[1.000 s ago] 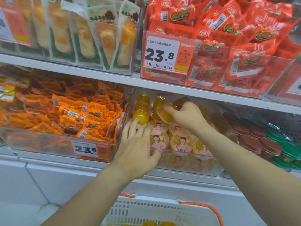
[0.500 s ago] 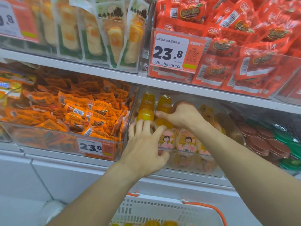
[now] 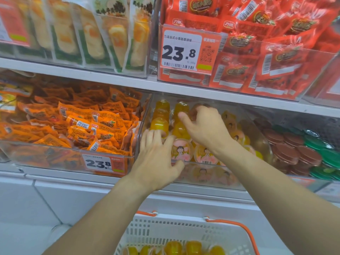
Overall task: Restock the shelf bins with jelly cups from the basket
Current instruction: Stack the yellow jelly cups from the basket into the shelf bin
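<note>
A clear shelf bin (image 3: 237, 178) on the lower shelf holds jelly cups: yellow ones (image 3: 159, 125) lying at its left side and pink-lidded ones (image 3: 181, 150) facing out at the front. My left hand (image 3: 158, 161) lies flat on the bin's front left corner, straight fingers touching the yellow cups and thumb on the rim. My right hand (image 3: 204, 129) reaches into the bin above a yellow cup (image 3: 181, 131). Its thumb points left and its fingers curl toward the back, where what they touch is hidden. Below stands the white basket (image 3: 165, 230) with more yellow jelly cups (image 3: 193, 247).
Left of the jelly bin is a bin of orange snack packets (image 3: 88, 126) with a 23.8 price tag. Brown and green lidded cups (image 3: 298, 151) fill the bin to the right. The shelf above (image 3: 128, 83) carries red packets (image 3: 257, 57) and pale vacuum-packed snacks (image 3: 92, 37).
My right hand brought a yellow cup down among the others, and the cup now lies below its thumb. My left hand slid up so its fingers touch the yellow cups.
</note>
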{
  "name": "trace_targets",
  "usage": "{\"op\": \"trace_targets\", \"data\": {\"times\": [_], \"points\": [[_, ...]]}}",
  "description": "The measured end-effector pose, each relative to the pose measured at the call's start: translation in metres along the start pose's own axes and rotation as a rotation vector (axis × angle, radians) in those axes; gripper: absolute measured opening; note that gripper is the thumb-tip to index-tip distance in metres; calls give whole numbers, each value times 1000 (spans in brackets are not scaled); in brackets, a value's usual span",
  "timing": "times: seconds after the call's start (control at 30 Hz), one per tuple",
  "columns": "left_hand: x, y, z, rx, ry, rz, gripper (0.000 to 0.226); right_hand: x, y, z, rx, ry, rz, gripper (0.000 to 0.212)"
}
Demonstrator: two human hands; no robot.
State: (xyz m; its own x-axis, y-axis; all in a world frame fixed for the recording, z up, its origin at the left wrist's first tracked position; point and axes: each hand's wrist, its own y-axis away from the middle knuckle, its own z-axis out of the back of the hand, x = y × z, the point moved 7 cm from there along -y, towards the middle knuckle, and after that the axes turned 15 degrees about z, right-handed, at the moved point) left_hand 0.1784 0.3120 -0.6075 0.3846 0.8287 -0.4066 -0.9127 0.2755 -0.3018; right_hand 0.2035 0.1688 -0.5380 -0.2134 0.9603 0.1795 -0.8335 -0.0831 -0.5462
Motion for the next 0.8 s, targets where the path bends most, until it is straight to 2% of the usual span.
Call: {"op": "trace_targets", "data": {"times": [0.17,0.23,0.37,0.43,0.5,0.57,0.63,0.67,0.73,0.8], "points": [[1,2,1,-33,48,-19,71,13,33,20,-84,-118,112,12],[-1,5,11,-119,153,-42,58,21,54,31,-190,-172,145,7],[-15,25,46,-450,328,-139,17,32,110,32,-394,-344,167,13],[-23,45,40,-432,431,-211,7,36,144,16,-445,-456,150,18],[-24,66,11,-284,499,-211,7,38,183,-17,-416,-565,92,26],[-17,89,-36,-93,387,-160,9,29,231,-71,-239,-671,-57,30],[11,116,-103,258,139,-16,11,16,295,-144,143,-640,-197,29],[32,135,-137,449,13,80,11,11,335,-180,386,-591,-230,26],[72,176,-186,724,-151,244,13,1,412,-230,837,-496,-252,24],[106,221,-226,974,-258,370,25,-10,464,-250,1083,-455,-294,41]]}}
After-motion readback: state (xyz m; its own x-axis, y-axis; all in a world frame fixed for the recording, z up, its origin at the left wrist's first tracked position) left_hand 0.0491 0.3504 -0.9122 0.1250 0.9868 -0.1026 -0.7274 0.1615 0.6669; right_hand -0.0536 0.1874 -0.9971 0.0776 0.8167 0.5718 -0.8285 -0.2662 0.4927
